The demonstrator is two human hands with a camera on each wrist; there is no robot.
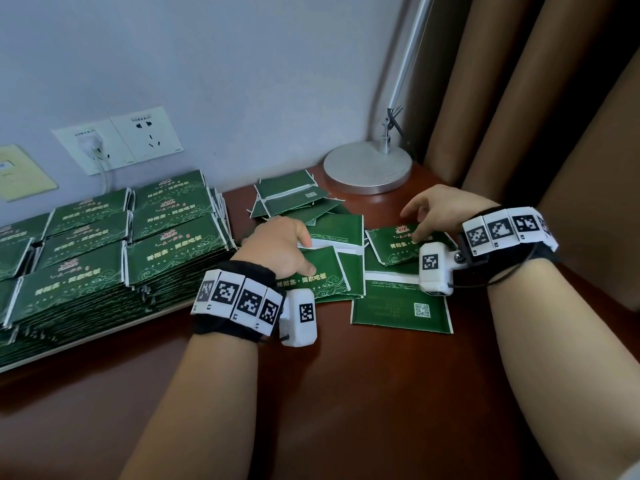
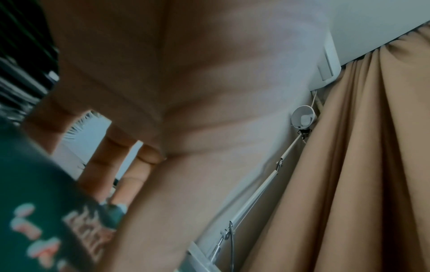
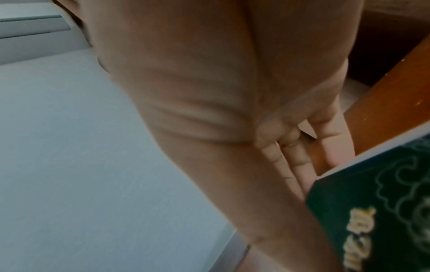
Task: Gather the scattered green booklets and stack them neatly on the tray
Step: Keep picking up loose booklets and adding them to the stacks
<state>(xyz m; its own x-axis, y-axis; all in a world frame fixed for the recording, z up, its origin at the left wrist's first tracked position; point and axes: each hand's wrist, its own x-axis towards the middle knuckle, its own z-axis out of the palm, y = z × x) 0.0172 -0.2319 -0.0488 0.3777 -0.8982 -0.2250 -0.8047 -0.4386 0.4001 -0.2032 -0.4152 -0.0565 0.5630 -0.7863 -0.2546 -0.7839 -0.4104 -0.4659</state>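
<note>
Several green booklets lie scattered on the dark red table (image 1: 346,393). My left hand (image 1: 306,256) pinches one booklet (image 1: 322,271), thumb on its cover and fingers (image 2: 102,162) over its far edge; the cover (image 2: 35,211) fills the lower left of the left wrist view. My right hand (image 1: 412,223) grips another booklet (image 1: 391,251), thumb on top and fingers (image 3: 298,162) behind its far corner (image 3: 372,211). Tall neat stacks of booklets (image 1: 104,244) fill the tray (image 1: 86,340) at the left.
A loose heap of booklets (image 1: 294,199) lies behind my left hand, and one back-face booklet with a QR code (image 1: 398,310) lies near my right wrist. A round lamp base (image 1: 367,168) stands in the corner. Brown curtains (image 1: 519,98) hang right; wall sockets (image 1: 138,140) sit behind the tray.
</note>
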